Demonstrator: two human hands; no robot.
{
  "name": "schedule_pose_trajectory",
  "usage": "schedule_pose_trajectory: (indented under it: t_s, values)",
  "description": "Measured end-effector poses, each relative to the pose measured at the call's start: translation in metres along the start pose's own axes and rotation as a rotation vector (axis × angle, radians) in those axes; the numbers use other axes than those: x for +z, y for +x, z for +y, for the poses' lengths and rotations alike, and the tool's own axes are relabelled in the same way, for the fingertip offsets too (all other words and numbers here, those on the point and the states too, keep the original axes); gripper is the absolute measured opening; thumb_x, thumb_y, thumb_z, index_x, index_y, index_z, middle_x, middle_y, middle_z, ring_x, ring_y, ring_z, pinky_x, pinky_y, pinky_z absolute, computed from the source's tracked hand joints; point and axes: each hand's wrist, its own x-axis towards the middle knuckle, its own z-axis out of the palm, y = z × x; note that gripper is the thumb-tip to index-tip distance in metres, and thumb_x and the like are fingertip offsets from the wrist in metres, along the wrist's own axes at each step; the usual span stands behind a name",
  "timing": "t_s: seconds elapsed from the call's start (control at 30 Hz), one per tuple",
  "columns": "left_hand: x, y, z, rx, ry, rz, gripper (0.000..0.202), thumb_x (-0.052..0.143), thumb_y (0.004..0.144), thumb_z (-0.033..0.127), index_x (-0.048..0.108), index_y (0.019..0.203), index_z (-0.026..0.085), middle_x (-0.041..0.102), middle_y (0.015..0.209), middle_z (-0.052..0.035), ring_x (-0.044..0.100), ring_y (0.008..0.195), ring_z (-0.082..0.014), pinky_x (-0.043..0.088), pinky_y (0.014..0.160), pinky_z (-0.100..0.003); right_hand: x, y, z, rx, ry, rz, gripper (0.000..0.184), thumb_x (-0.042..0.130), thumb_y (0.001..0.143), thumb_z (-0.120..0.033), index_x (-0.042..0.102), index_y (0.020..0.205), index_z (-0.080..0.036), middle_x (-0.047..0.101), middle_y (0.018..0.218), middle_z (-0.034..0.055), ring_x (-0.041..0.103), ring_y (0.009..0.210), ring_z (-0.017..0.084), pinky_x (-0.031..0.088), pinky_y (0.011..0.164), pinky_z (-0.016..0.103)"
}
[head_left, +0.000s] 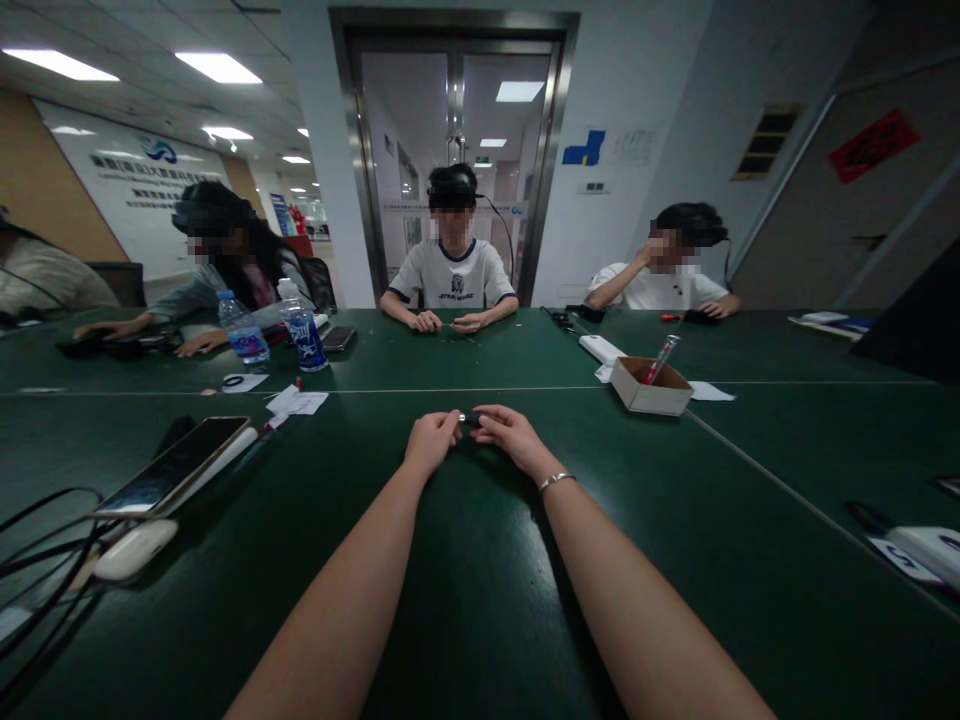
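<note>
Above the green tabletop, both hands meet in the middle of the head view around a short black piece with a silver end. It is too small to tell its exact kind. My right hand, with a silver bangle at the wrist, pinches the black part between thumb and fingers. At the silver end, the fingers of my left hand are closed together on the tip. The fingertips hide part of the piece.
A small open box with a clear tube stands right of my hands. At left lie a phone, a white rounded case and cables. Two bottles stand farther back. Several people in headsets sit around the table.
</note>
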Motion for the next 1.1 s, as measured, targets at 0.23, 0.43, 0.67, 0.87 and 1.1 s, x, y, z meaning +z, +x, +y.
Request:
schedule_pose_trajectory:
  t_s: [0.23, 0.43, 0.67, 0.87, 1.1]
  values:
    - [0.0031, 0.0015, -0.0041, 0.104, -0.221, 0.039, 0.034, 0.059, 0.078, 0.042, 0.058, 0.105, 0.020, 0.061, 0.088, -0.0031, 0.059, 0.068, -0.0139, 0.047, 0.062, -0.026, 0.0002, 0.0021, 0.0012, 0.011, 0.027, 0.011, 0.024, 0.076, 0.075, -0.022, 0.068, 0.097, -0.016, 0.069, 0.084, 0.0054, 0.069, 0.073, 0.016, 0.059, 0.069, 0.027]
    - [0.0041, 0.0031, -0.0067, 0.171, -0.312, 0.034, 0.027, 0.061, 0.077, 0.035, 0.058, 0.098, 0.018, 0.060, 0.084, -0.0030, 0.061, 0.069, -0.0136, 0.051, 0.066, -0.027, 0.0019, 0.0009, -0.0002, 0.019, 0.048, 0.031, 0.022, 0.076, 0.077, -0.022, 0.068, 0.096, -0.015, 0.070, 0.083, 0.0072, 0.069, 0.074, 0.018, 0.059, 0.069, 0.027]
    - [0.0036, 0.0021, -0.0049, 0.129, -0.283, 0.020, 0.033, 0.061, 0.078, 0.046, 0.062, 0.091, 0.016, 0.064, 0.082, -0.0052, 0.061, 0.071, -0.0153, 0.050, 0.067, -0.028, 0.0008, 0.0006, 0.0001, 0.019, 0.040, 0.041, 0.024, 0.078, 0.075, -0.023, 0.067, 0.096, -0.015, 0.070, 0.084, 0.0074, 0.069, 0.075, 0.018, 0.060, 0.071, 0.028]
    - [0.0020, 0.0018, -0.0058, 0.093, -0.189, 0.016, 0.039, 0.057, 0.079, 0.056, 0.061, 0.081, 0.017, 0.061, 0.071, -0.0014, 0.058, 0.066, -0.0151, 0.045, 0.064, -0.027, -0.0001, 0.0005, 0.0006, 0.018, 0.030, 0.036, 0.024, 0.078, 0.075, -0.021, 0.069, 0.096, -0.016, 0.070, 0.088, 0.0069, 0.070, 0.075, 0.018, 0.060, 0.071, 0.028]
    - [-0.0010, -0.0022, 0.0007, 0.055, -0.076, 0.038, 0.046, 0.048, 0.081, 0.062, 0.059, 0.074, 0.018, 0.059, 0.064, -0.0002, 0.055, 0.060, -0.0147, 0.043, 0.061, -0.026, -0.0009, 0.0015, 0.0018, 0.014, 0.025, 0.020, 0.024, 0.077, 0.075, -0.020, 0.068, 0.098, -0.016, 0.070, 0.090, 0.0078, 0.070, 0.078, 0.019, 0.060, 0.073, 0.030]
